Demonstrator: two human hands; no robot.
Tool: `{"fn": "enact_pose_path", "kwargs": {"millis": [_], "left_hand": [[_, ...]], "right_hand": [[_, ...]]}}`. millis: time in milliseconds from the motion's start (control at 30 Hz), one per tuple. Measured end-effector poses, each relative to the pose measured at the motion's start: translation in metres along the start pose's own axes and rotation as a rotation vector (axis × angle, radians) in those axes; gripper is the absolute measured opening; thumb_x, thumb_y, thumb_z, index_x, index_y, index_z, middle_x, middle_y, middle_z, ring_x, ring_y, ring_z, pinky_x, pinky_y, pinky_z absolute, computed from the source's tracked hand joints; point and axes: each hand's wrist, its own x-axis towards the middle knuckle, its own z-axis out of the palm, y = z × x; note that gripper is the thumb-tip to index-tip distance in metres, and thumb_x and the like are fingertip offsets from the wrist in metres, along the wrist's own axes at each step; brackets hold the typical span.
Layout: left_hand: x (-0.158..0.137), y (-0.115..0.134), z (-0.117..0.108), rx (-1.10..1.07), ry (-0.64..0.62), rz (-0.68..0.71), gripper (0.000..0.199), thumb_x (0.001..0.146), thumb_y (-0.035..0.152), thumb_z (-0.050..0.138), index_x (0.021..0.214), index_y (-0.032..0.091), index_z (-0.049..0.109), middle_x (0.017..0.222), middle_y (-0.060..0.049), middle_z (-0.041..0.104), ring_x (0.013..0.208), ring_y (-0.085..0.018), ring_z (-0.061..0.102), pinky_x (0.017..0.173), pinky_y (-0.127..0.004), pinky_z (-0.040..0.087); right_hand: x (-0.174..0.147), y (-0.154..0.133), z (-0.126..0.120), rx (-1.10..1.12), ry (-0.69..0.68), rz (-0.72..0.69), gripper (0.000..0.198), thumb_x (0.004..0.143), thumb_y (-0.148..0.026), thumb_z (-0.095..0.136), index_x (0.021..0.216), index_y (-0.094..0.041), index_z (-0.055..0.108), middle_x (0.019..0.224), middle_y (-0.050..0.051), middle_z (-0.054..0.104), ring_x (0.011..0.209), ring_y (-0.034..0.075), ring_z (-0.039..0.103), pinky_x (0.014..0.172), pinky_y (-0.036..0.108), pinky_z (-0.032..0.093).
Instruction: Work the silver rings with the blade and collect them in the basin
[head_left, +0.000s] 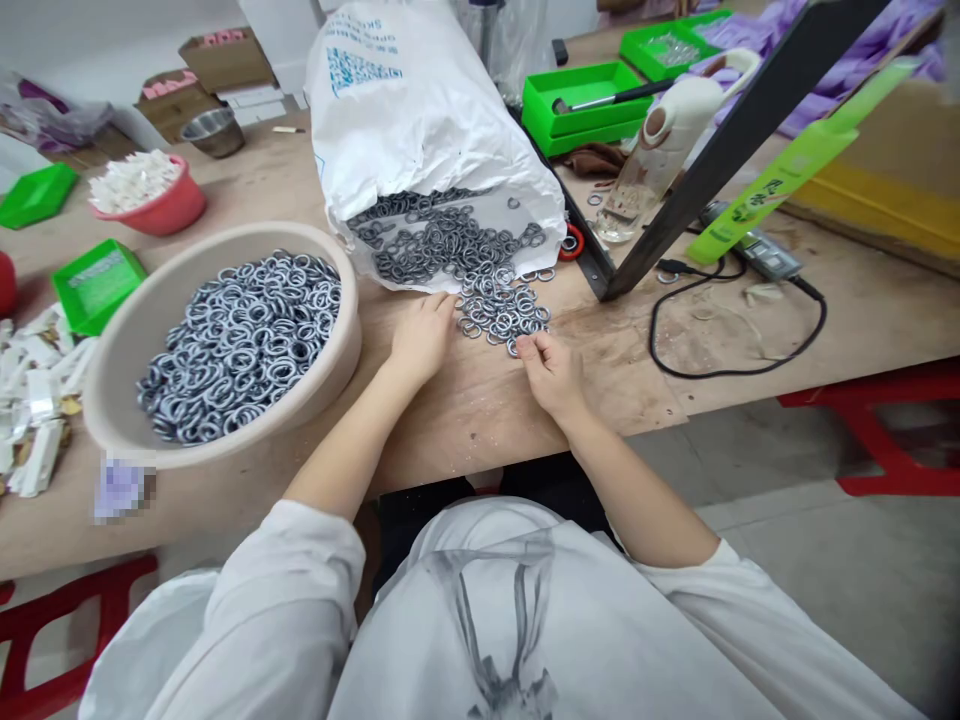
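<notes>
Grey metal rings [501, 306] spill in a small pile from the mouth of a white sack [420, 110] lying on the wooden table. On the pile's left edge rests my left hand [421, 338], its fingers curled together; whatever they hold, if anything, is hidden. At the near right edge of the pile, my right hand [553, 372] pinches a ring between thumb and forefinger. Left of my left arm, a large beige basin [349, 340] holds a heap of similar rings.
Right of the sack stand a dark metal angle frame [609, 285], a clear bottle [626, 200], a lime-green tube [780, 185] and a black cable [739, 374]. Green trays [544, 125] sit behind. White pieces [37, 400] and a red bowl [176, 205] lie left.
</notes>
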Motion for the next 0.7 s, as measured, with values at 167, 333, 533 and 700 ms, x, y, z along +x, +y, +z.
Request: {"fn": "enact_pose_path", "kwargs": {"millis": [167, 333, 533, 700], "left_hand": [[0.032, -0.014, 0.021, -0.017, -0.067, -0.048, 0.024, 0.094, 0.022, 0.049, 0.106, 0.012, 0.068, 0.121, -0.020, 0.065, 0.116, -0.032, 0.055, 0.102, -0.044, 0.040], [-0.027, 0.004, -0.001, -0.561, 0.083, -0.159, 0.022, 0.095, 0.029, 0.049, 0.089, 0.017, 0.066, 0.090, -0.009, 0.070, 0.085, -0.021, 0.061, 0.083, -0.033, 0.045], [-0.097, 0.053, -0.014, -1.393, 0.066, -0.319, 0.035, 0.089, 0.051, 0.062, 0.082, 0.017, 0.065, 0.075, -0.002, 0.062, 0.067, -0.012, 0.052, 0.065, -0.023, 0.043], [-0.115, 0.066, 0.003, -1.613, 0.128, -0.449, 0.044, 0.084, 0.056, 0.066, 0.068, 0.017, 0.056, 0.061, 0.003, 0.047, 0.056, -0.008, 0.041, 0.056, -0.021, 0.036]], "right_hand": [[-0.001, 0.002, -0.004, 0.064, 0.010, 0.027, 0.047, 0.097, -0.058, 0.042, 0.075, -0.021, 0.061, 0.070, 0.002, 0.062, 0.070, 0.019, 0.058, 0.065, 0.029, 0.037], [-0.011, -0.011, -0.006, 0.221, -0.128, 0.050, 0.040, 0.095, -0.055, 0.049, 0.100, -0.019, 0.066, 0.084, 0.004, 0.069, 0.077, 0.018, 0.061, 0.071, 0.029, 0.043], [-0.036, -0.051, 0.002, 0.493, -0.235, -0.236, 0.034, 0.088, -0.052, 0.066, 0.106, -0.023, 0.069, 0.098, 0.004, 0.072, 0.088, 0.018, 0.064, 0.080, 0.031, 0.049], [-0.047, -0.059, 0.014, 0.560, -0.189, -0.177, 0.032, 0.085, -0.053, 0.069, 0.092, -0.023, 0.069, 0.079, 0.000, 0.067, 0.072, 0.015, 0.060, 0.068, 0.029, 0.047]]}}
